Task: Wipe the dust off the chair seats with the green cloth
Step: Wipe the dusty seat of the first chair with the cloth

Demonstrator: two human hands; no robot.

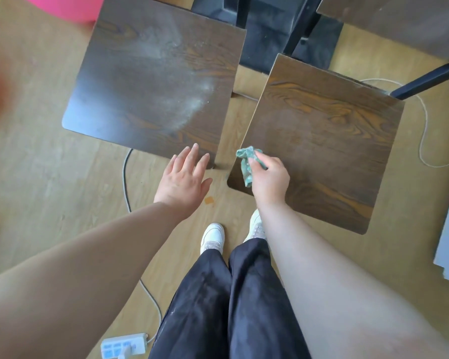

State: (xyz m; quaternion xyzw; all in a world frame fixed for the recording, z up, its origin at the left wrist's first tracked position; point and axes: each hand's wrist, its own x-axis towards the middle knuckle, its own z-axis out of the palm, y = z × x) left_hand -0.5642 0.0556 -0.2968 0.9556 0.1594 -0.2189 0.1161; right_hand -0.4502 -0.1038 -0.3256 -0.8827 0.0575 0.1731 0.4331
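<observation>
Two dark wood-grain chair seats stand side by side on the floor. The left seat [153, 81] carries a pale smear of dust across its middle and right part. The right seat [322, 141] looks mostly free of dust. My right hand [268, 177] grips a crumpled green cloth [246, 164] over the near left corner of the right seat. My left hand [184, 177] hovers with fingers spread and straight, its fingertips over the near right corner of the left seat, holding nothing.
A pink tub [62, 7] sits at the far left. A power strip [123, 345] with a grey cable [126, 182] lies on the floor near my feet. A white cord [423, 130] loops at the right. Black chair frames [270, 27] and a third wooden seat [399, 19] stand behind.
</observation>
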